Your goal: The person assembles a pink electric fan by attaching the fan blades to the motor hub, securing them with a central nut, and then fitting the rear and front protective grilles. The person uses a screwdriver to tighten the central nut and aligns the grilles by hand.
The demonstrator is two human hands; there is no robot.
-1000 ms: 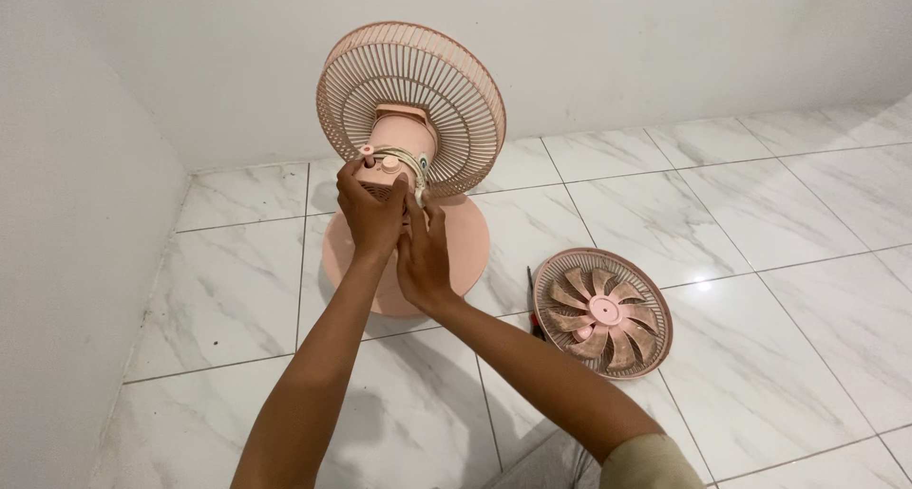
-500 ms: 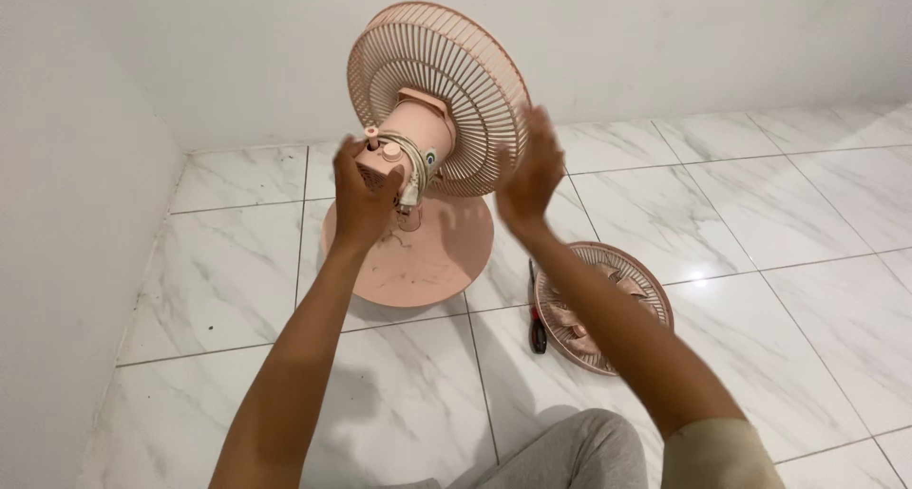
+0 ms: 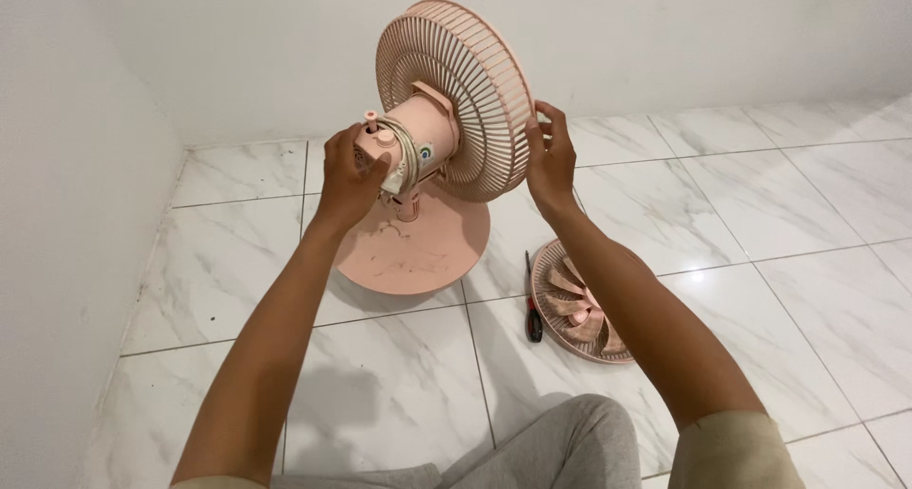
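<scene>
A pink desk fan stands on its round base on the tiled floor. My left hand grips the motor housing at the back, where a white cord is wound. My right hand holds the right rim of the rear grille, fingers curled on its edge. The fan's front grille, with the blade lying in it, rests flat on the floor to the right, partly hidden by my right forearm.
A screwdriver with a red and black handle lies on the floor beside the loose grille. White walls meet in a corner at the left and behind the fan. My grey trouser leg shows at the bottom.
My right hand left the motor housing, swung to the right and took hold of the rear grille's rim. The fan head has turned so the grille faces more to the right.
</scene>
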